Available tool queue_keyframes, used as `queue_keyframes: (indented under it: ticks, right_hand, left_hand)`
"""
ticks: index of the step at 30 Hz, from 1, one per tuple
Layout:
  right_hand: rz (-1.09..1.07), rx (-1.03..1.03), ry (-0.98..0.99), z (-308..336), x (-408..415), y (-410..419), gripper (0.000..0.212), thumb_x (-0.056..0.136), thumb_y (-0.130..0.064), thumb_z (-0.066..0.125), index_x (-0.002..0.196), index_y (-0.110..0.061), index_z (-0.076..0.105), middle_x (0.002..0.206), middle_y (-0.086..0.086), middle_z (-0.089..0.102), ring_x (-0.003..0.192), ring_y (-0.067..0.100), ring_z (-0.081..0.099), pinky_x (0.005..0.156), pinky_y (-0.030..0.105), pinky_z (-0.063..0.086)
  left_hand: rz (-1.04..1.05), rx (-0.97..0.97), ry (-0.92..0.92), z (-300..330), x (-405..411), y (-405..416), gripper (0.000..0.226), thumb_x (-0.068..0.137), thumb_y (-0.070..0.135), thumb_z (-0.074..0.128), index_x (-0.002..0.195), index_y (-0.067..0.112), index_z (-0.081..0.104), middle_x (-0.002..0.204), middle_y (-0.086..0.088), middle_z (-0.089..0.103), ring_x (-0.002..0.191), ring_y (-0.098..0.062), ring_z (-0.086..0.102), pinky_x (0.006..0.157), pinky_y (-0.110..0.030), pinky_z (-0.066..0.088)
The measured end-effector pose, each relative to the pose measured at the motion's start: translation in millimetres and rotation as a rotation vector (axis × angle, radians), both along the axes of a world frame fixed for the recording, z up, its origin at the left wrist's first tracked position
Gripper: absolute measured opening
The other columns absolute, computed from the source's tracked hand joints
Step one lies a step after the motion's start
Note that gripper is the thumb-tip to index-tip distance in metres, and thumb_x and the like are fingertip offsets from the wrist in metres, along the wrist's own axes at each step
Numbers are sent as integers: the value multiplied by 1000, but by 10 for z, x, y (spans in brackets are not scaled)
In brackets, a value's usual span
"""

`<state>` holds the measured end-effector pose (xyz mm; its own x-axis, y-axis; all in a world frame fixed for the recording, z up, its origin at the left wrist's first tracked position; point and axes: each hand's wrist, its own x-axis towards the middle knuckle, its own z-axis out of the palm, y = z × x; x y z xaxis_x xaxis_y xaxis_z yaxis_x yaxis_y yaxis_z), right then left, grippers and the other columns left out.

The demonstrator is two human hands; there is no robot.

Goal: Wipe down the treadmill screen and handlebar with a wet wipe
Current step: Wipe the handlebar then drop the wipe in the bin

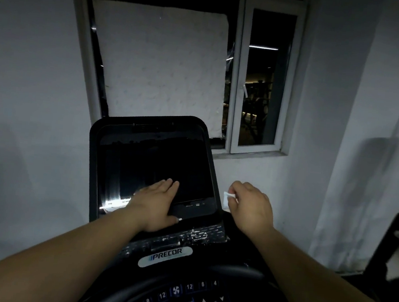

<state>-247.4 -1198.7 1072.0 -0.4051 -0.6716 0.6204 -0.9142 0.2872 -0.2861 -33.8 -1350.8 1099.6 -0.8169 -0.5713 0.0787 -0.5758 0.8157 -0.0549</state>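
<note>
Right hand (251, 205) pinches folded wet wipe (228, 197) beside screen (157, 168); left hand (155, 201) flat, fingers together, steadying console for wiping.

Walls (31, 66): plain and pale, grey in the dim light.
Window (263, 84): a pale frame set in the wall, with two panes.
Left pane: mostly hidden by a white board (157, 64).
Right pane: dark glass, with a few small lights showing in it.
Window sill (249, 154): a pale ledge under the frame.
Corner post (355, 141): a pale upright part of the wall on the right.
Light: the room is dim, with soft shadows on the walls.
</note>
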Motion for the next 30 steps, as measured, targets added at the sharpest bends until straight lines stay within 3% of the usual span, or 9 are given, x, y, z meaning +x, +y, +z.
queue_keyframes:
  ticks: [7,15,30]
  right_hand:
    - [-89,25,-47,-281,169,590,3,92,-19,64,95,-18,64,91,3,64,82,28,60,70,34,35]
    - [-164,106,-82,-642,455,1346,3,93,-22,63,95,-19,62,96,3,63,88,28,59,74,39,44]
    - [-16,140,-17,-989,429,2935,6,91,-22,67,91,-20,61,92,1,63,85,27,58,70,36,40]
  left_hand:
    - [-143,39,11,-245,-221,332,104,92,64,55,162,23,-9,172,-2,-5,158,-21,-3,127,-40,11]
    - [-239,114,-43,-684,-199,1051,108,88,73,54,162,25,-9,172,-2,-8,158,-20,-6,127,-42,7]
    - [-69,145,-74,-1063,-13,2916,113,84,73,58,163,22,-6,172,-6,-5,158,-22,-4,127,-44,5]
